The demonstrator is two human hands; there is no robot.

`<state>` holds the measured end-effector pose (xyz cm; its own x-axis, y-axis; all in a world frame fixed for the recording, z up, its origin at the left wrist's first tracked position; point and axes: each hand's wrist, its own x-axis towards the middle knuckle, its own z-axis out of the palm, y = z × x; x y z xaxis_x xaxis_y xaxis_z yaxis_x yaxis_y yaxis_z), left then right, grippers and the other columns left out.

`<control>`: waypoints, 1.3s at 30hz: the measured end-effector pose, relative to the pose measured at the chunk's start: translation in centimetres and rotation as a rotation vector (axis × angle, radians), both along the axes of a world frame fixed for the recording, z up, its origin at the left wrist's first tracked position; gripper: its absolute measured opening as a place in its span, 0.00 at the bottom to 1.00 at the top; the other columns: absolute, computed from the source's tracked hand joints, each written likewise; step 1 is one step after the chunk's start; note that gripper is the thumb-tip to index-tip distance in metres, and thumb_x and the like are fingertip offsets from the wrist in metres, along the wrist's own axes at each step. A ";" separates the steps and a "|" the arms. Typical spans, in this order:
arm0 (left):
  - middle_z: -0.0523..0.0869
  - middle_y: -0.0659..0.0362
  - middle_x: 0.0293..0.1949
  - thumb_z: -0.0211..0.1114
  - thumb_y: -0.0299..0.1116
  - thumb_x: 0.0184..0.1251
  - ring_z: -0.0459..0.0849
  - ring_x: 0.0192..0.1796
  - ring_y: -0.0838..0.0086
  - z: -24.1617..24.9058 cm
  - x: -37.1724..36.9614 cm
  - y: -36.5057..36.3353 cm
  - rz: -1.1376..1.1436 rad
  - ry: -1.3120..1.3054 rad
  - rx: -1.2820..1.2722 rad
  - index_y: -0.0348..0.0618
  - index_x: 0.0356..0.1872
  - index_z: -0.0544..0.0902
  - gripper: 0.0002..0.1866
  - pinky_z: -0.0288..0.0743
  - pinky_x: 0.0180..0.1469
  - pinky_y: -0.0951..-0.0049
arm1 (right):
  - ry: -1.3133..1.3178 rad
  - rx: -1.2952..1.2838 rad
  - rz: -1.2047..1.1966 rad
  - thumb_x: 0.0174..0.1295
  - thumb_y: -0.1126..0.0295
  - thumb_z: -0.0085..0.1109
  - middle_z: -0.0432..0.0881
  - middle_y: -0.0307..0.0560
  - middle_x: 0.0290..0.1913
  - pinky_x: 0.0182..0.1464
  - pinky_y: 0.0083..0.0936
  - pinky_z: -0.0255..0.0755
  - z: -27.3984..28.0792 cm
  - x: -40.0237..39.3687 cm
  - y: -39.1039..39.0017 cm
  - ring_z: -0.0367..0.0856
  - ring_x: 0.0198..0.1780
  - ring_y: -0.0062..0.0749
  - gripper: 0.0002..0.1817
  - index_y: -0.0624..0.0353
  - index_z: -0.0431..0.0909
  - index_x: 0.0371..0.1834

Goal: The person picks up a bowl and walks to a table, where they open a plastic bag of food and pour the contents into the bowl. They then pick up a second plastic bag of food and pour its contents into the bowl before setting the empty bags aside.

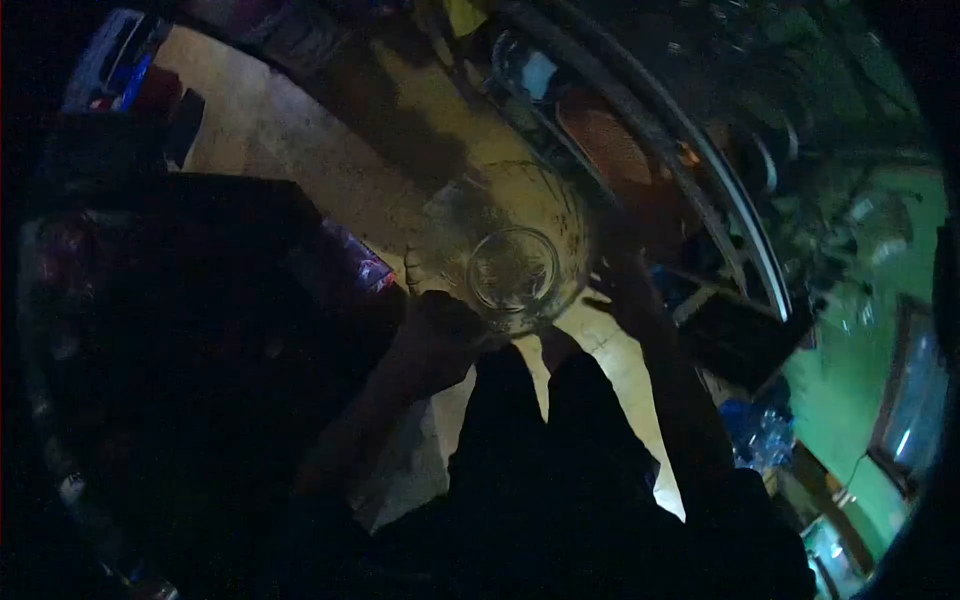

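Observation:
A large, clear, round container [560,220] is between my two hands, above the floor and in front of my legs. A raised ring [512,268] shows in its base, and the floor is visible through its wall. My left hand [440,325] is closed against its near left side. On the right side, my right hand [622,290] has its fingers curved along the wall. Both hands are dark in the low light, and the thumbs are hard to make out.
Dark furniture [180,330] fills the left, with a shiny purple packet [365,262] at its edge. A curved metal rail [735,190] runs along cluttered things on the right. Blue clear plastic [760,432] lies near the green wall [845,375]. Lit floor [270,125] stretches ahead.

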<state>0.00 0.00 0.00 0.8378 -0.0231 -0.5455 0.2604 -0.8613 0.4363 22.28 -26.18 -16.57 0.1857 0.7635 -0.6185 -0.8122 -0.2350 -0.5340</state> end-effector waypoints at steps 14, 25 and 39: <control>0.73 0.47 0.63 0.50 0.68 0.66 0.74 0.66 0.57 22.8 5.8 -21.0 -1.120 -0.301 -0.083 0.45 0.60 0.79 0.37 0.66 0.68 0.48 | -0.304 0.265 -0.853 0.47 0.58 0.65 0.56 0.66 0.71 0.63 0.59 0.67 34.3 -15.0 -21.2 0.65 0.67 0.56 0.57 0.29 0.38 0.79; 0.51 0.32 0.74 0.48 0.63 0.70 0.49 0.76 0.37 21.1 8.0 -59.2 -1.456 -0.144 0.037 0.34 0.74 0.56 0.45 0.41 0.77 0.47 | -0.317 -0.013 -1.614 0.54 0.81 0.50 0.69 0.60 0.61 0.45 0.30 0.78 34.1 -28.6 -46.7 0.77 0.46 0.35 0.49 0.38 0.41 0.79; 0.58 0.34 0.72 0.43 0.68 0.70 0.60 0.72 0.37 19.9 -0.4 -102.5 -2.127 -0.217 0.019 0.35 0.69 0.66 0.44 0.57 0.72 0.46 | -0.280 -0.063 -2.380 0.51 0.82 0.46 0.70 0.61 0.59 0.51 0.39 0.77 30.2 -42.6 -77.4 0.77 0.54 0.44 0.48 0.45 0.43 0.79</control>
<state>-0.44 -102.55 19.87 -0.4151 -0.7728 -0.4800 -0.9046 0.2945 0.3081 -20.28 -103.58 13.60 0.4020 -0.8032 -0.4397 0.4552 0.5920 -0.6651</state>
